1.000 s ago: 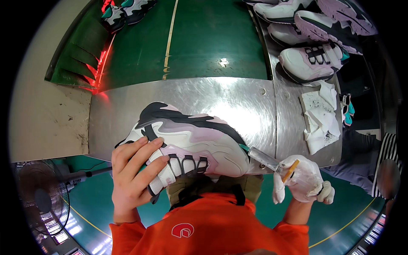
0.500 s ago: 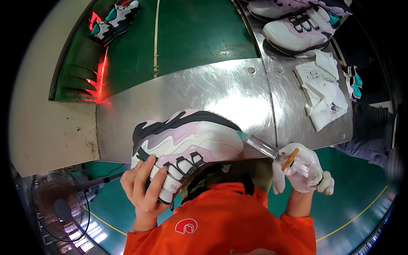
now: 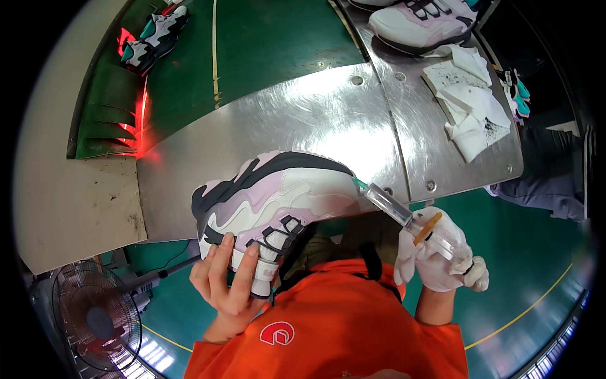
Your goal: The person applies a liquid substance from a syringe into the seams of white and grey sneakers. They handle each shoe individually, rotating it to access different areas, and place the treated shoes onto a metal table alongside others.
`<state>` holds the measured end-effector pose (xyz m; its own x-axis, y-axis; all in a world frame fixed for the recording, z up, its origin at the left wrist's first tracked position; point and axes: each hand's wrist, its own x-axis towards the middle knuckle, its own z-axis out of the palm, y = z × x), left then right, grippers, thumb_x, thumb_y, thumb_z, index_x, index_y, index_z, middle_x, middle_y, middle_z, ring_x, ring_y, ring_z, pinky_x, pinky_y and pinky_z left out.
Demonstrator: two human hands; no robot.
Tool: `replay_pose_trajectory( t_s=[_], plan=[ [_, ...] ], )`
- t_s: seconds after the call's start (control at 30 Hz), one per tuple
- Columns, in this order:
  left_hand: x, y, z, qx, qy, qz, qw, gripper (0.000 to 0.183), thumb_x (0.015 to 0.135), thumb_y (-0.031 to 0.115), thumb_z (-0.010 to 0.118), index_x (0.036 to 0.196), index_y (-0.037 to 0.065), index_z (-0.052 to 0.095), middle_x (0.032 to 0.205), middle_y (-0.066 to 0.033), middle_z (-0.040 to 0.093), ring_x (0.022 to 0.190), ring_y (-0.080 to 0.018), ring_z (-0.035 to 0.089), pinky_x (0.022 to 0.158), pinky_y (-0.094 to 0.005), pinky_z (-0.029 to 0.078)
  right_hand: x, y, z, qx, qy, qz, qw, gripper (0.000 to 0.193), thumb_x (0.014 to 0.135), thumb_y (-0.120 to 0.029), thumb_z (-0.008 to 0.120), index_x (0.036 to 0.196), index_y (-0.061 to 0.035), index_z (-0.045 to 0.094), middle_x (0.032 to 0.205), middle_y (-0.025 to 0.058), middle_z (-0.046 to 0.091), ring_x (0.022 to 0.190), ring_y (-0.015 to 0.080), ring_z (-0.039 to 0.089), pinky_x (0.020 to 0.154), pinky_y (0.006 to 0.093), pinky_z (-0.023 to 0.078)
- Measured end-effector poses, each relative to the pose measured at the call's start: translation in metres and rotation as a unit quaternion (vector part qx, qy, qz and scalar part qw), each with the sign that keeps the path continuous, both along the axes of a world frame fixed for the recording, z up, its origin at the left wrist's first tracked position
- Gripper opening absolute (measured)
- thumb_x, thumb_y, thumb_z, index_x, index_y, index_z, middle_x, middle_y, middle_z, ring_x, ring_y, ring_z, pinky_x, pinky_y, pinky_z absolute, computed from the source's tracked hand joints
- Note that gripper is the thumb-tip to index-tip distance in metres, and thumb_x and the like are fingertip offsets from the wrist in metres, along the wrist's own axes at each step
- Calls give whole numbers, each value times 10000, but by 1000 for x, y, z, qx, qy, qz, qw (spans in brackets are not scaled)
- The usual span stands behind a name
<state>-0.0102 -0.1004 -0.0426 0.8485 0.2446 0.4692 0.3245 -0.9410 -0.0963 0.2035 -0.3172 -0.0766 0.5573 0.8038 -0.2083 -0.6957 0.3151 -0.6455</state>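
A white, lilac and black sneaker (image 3: 278,196) lies tipped on its side, its black sole turned away from me and its toe to the right. My bare left hand (image 3: 230,281) grips it at the collar and tongue, fingers over the upper. In my white-gloved right hand (image 3: 435,249) is a clear syringe (image 3: 388,205) with a yellowish flange and a green tip. That tip meets the sneaker's toe where the upper joins the sole. Part of the plunger shows between the gloved fingers.
A metal worktop (image 3: 303,120) borders a green conveyor belt (image 3: 278,44). White-and-lilac shoes (image 3: 420,25) stand at the far right beside crumpled, stained white cloths (image 3: 470,95). Another shoe (image 3: 158,38) sits by red-lit flaps far left. A fan (image 3: 98,316) stands lower left; a person's trousered leg (image 3: 543,189) is at right.
The whole view has shifted slightly, so the worktop and far shoes sit higher and further left. The syringe tip remains at the sneaker's toe edge, and both hands keep their holds.
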Motion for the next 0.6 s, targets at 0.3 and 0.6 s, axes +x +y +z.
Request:
replay_pose_trajectory(
  t_s=[0.3,0.6],
  plan=[
    [-4,2,-7,9,-16,-6,1000,493,694,262,860,1130,133,670,1240,-142,628,981,-304,538,836,-384,440,-21,-7,7,9,0,-13,1000,1017,482,-357,847,1262,141,423,953,255,575,656,319,620,622,386,538],
    [2,8,3,-26,-16,-9,999,430,715,247,782,1129,153,712,1217,-132,645,948,-288,533,840,-365,428,-30,-7,12,2,-37,26,999,1233,358,-354,898,1335,181,367,1108,308,561,778,361,652,734,417,579]
  ],
)
